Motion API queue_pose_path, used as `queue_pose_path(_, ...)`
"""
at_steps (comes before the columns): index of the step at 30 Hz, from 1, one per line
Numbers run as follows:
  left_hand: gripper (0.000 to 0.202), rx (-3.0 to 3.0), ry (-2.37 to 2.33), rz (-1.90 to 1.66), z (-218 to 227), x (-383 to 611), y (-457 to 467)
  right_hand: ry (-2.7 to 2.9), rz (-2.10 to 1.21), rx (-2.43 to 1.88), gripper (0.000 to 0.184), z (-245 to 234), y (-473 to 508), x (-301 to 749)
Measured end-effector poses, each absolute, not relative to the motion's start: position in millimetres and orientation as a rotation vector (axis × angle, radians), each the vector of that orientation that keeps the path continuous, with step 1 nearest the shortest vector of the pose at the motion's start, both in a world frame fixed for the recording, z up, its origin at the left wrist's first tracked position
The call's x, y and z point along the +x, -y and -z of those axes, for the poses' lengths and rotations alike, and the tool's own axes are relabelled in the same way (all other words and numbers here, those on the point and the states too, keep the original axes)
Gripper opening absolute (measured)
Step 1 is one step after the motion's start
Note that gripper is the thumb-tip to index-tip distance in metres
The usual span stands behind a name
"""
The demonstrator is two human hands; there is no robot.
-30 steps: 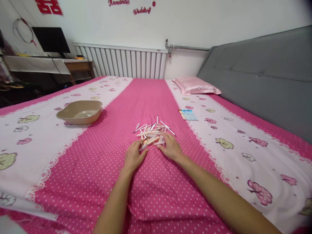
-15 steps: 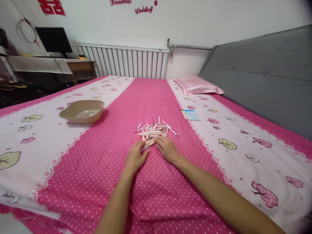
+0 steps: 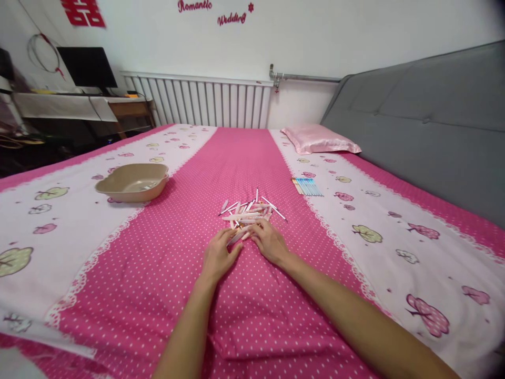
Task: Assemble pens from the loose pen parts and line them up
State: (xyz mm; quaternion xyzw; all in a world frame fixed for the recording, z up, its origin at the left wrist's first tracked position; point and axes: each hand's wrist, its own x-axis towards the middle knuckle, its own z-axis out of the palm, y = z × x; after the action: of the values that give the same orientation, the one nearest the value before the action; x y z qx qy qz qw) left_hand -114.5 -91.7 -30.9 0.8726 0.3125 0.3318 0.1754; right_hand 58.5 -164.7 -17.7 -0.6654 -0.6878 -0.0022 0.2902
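Note:
A loose pile of pens (image 3: pixel 246 215), mostly white and pale pink and some with dark tips, lies on the pink dotted bedspread. At the pile's near left edge rests my left hand (image 3: pixel 219 255), thumb spread from its fingers, touching the pens with nothing gripped. My right hand (image 3: pixel 271 243) is at the near right edge, its fingers curled on a pale pen (image 3: pixel 246 235) that points toward the left hand. The fingertips of both hands are partly lost among the pens. Farther right, several light-blue pens and an orange-toned one form a neat row (image 3: pixel 307 186).
A beige plastic basin (image 3: pixel 136 195) with small clear items inside stands to the left. At the back right lies a pink pillow (image 3: pixel 319 139) against the grey headboard (image 3: pixel 426 121). A white radiator (image 3: pixel 201 102) lines the far wall, and a monitor (image 3: pixel 87 67) stands on a desk.
My right fingers have curled slightly more around the pale pen, which has shifted a little. My left hand and the other things stay nearly where they were.

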Motion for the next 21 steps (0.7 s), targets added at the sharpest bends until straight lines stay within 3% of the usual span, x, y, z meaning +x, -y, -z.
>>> queue_pose_path(8, 0.034, 2.45, -0.859, -0.955, 26.8, -114.0, 94.9, 1.872, 0.038, -1.757, 0.013, 17.1, 164.8, 58.5)
queue_pose_path(21, 0.029, 2.449, -0.895, -0.945, 24.9, -114.3, 95.7, 1.718, 0.166, -1.657, 0.02, 20.3, 161.3, 60.3)
